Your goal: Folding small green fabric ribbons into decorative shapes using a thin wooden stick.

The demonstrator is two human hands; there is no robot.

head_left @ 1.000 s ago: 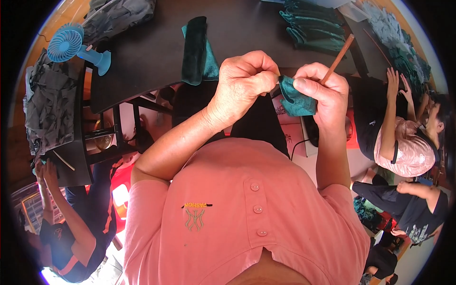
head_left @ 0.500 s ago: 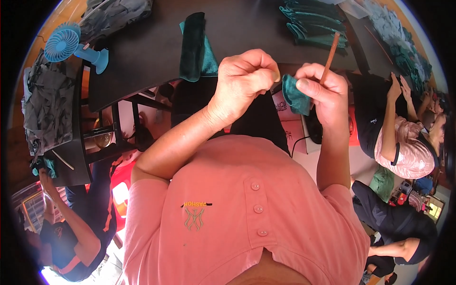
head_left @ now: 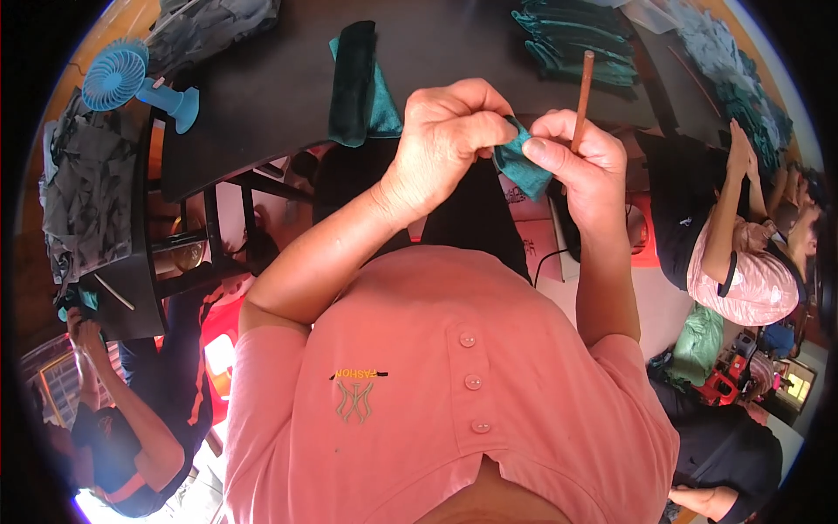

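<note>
In front of my chest, a small piece of teal velvet cloth [head_left: 525, 173] is stretched between my two hands. My left hand [head_left: 445, 144] is closed, its thumb and fingers pinching the cloth's left end. My right hand [head_left: 583, 164] grips the other end between thumb and forefinger. A thin brown wooden stick [head_left: 586, 92] stands up out of that same hand, caught between its fingers. What lies inside the fold of the cloth is hidden. Beyond my left hand, a folded dark green velvet piece [head_left: 353, 87] rests across a lighter teal one [head_left: 383, 109] on the black table [head_left: 271, 96].
A stack of green velvet pieces [head_left: 576, 44] lies at the far right of the table. At the left stands a blue fan [head_left: 118, 77] near grey cloth piles [head_left: 87, 183]. Co-workers sit on both sides: one left [head_left: 131, 445], one right [head_left: 742, 262].
My hands have come together; the left hand now pinches the cloth, which was held only by the right. The right hand and stick shifted slightly left.
</note>
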